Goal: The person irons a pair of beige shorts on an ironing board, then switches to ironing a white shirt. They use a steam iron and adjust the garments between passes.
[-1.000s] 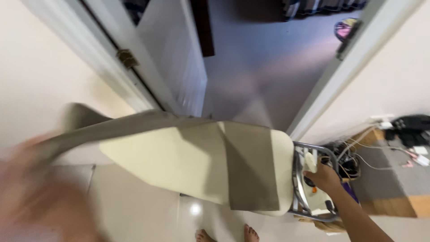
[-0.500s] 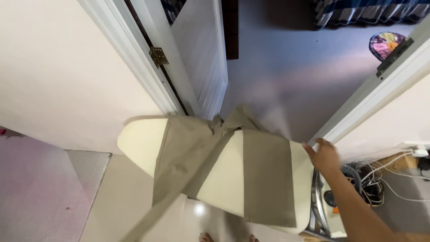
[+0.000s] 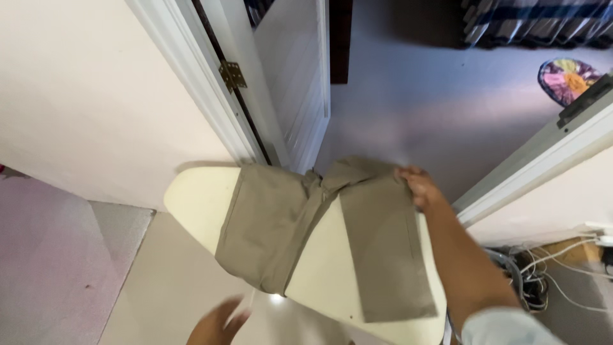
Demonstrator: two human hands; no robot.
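Your right hand [image 3: 420, 185] rests at the far edge of the ironing board [image 3: 191, 198], its fingers closed on the upper hem of the khaki trousers [image 3: 377, 249]. Your left hand [image 3: 214, 326] hangs low near the board's front edge, open and holding nothing. The trousers lie across the cream board, one leg flat on the right, the other bunched and folded over to the left. I judge the cloth soft and light; it will slide and crease easily, so hold it at the waistband or hem. The open white door [image 3: 294, 83] stands close behind the board, and cables [image 3: 536, 268] lie at the right.
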